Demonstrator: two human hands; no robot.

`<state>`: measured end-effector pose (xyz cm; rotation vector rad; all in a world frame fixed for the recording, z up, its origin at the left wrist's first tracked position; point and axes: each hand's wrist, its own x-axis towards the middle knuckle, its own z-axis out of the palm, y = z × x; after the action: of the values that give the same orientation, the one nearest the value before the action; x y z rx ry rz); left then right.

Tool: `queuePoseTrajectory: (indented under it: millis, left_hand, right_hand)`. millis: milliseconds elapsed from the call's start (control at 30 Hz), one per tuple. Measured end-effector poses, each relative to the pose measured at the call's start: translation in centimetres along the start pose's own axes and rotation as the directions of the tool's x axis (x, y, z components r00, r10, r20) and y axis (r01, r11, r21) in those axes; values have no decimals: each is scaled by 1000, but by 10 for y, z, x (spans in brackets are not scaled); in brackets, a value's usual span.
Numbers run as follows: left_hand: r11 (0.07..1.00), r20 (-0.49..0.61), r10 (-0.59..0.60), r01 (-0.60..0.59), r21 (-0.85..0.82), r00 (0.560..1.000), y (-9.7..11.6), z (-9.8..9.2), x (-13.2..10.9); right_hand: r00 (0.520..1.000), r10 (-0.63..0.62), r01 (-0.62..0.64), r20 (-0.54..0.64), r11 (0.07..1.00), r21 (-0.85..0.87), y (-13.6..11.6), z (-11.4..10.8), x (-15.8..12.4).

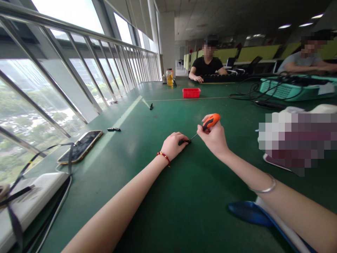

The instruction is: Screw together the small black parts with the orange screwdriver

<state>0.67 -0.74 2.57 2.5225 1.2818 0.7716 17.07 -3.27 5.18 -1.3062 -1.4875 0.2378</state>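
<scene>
My left hand (173, 144) rests on the green table (147, 196), its fingers closed on a small black part (187, 141) lying against the tabletop. In my right hand (214, 137) is a screwdriver (211, 121) with an orange and dark handle. It is held at a slant, and its thin metal shaft points down to the left, with the tip at the black part. Whether the tip sits in a screw is too small to tell. Two more small black pieces, one nearer (114, 129) and one farther off (151, 106), lie to the left of my hands.
A phone (81, 147), cables and a white power strip (34, 207) lie at left by the railing. Ahead stand a red bin (191, 93) and a bottle (169, 77). At right are a teal basket (284, 89) and a blue object (249, 212). Two people sit across.
</scene>
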Motion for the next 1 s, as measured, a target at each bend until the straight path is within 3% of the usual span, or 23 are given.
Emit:
queuePoseTrajectory:
  millis: [167,300,400,600,833,900,1000]
  left_hand:
    - [1000,-12,-8,7,-20,1000,-2,1,1]
    - [1000,-12,1,-1,-28,1000,-4,2,1]
    - [999,-10,-1,1,-33,1000,-4,3,1]
    - [1000,-10,-9,9,-28,1000,-5,3,1]
    - [999,-5,-18,17,-39,1000,-5,3,1]
    - [999,-6,-14,14,-33,1000,-4,3,1]
    - [1000,-13,-4,4,-20,1000,-5,3,1]
  right_hand:
    - [998,61,-56,32,989,-139,-12,-10,18]
    - [971,34,-1,236,990,-140,-13,-17,38]
    - [919,-13,47,394,996,-76,-15,-16,46]
    - [951,-1,32,310,995,-95,-35,-9,36]
    - [991,-29,76,127,921,-383,-39,-5,46]
    - [989,-46,100,138,902,-420,-39,-9,48]
    - [964,-73,177,256,894,-412,-44,-19,50]
